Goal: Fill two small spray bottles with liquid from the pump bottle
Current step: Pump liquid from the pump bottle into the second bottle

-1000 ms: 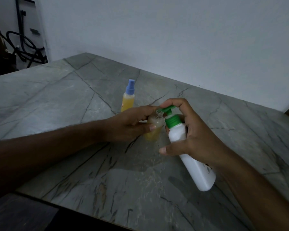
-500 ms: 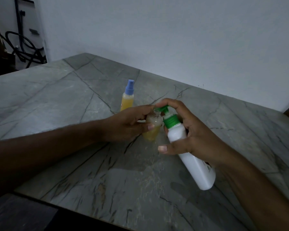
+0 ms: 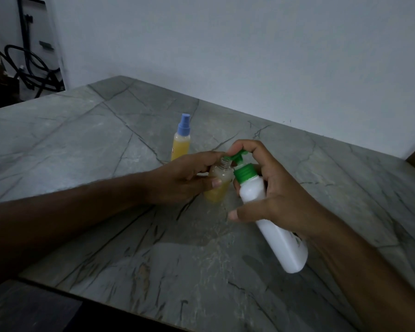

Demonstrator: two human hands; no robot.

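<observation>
Head view: the uncapped spray bottle (image 3: 218, 185) is grasped upright on the desk (image 3: 86, 149) by the left hand (image 3: 182, 179), evidently to steady its neck under the spout. The pump bottle (image 3: 271, 224), tilted just right of it, is grasped by the right hand (image 3: 277, 191), a finger laid on the green pump head (image 3: 237, 156), apparently for dispensing. The capped spray bottle (image 3: 181, 140), already yellow-filled, is parked behind the uncapped one.

Pump bottle (image 3: 273, 224): white body, green collar and green pump head, tilted with base raised off the grey stone table, nozzle at the mouth of the open spray bottle (image 3: 217, 183). That bottle is uncapped, threaded neck exposed, standing about upright, holding yellow liquid, apparently near the shoulder. Capped spray bottle (image 3: 181, 140): blue sprayer top, yellow contents, upright on the table just behind.
</observation>
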